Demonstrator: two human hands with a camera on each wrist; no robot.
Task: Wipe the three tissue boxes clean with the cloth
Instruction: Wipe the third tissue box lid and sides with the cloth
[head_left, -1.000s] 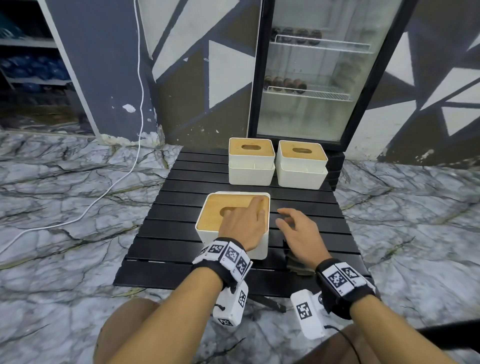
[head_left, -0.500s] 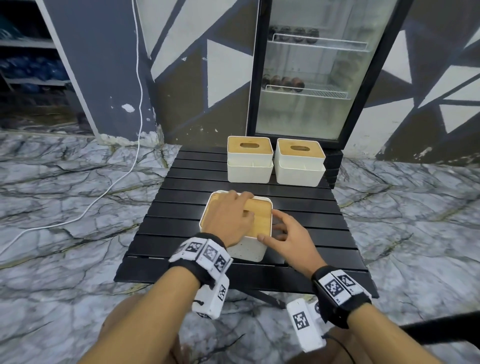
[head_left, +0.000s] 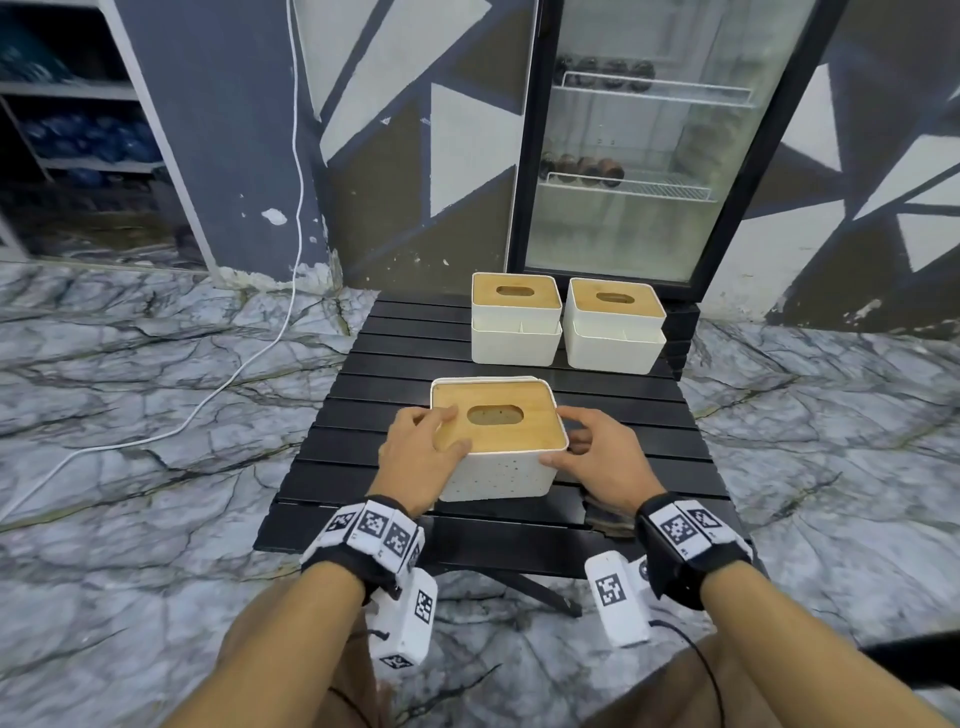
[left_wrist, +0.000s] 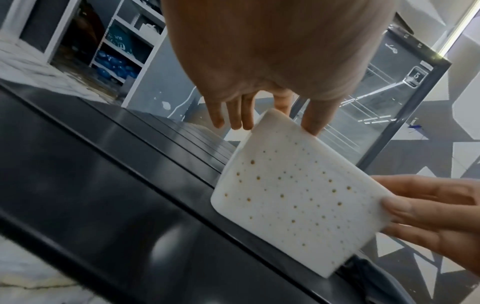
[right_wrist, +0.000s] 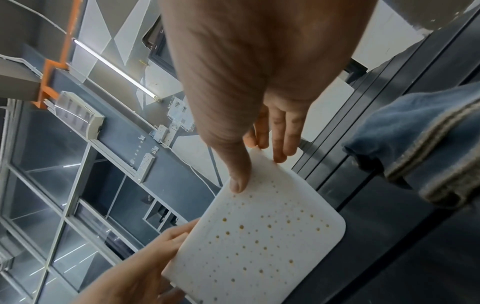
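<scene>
Only right wrist view shows blue cloth (right_wrist: 426, 142) beside spotted tissue box (right_wrist: 262, 242)

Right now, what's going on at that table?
A person holds the nearest tissue box between both hands: left hand on its left side, right hand on its right. The box's white front is speckled with brown spots. The cloth lies on the black slatted table just beside the right wrist, in neither hand. Two more tissue boxes sit side by side at the far edge, untouched.
</scene>
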